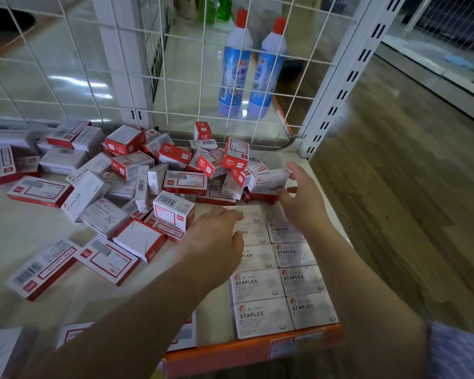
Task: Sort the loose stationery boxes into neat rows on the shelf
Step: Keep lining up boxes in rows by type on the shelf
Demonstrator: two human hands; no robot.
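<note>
On the white shelf [33,231] with a wire back [121,77], above a wood floor [394,187], red and white boxes lie in a pile [159,173]. Two neat rows of staple boxes [282,283] lie at the right. My right hand [303,201] holds a white staple box [268,180] beside the pile. My left hand [219,236] rests open on the rows
</note>
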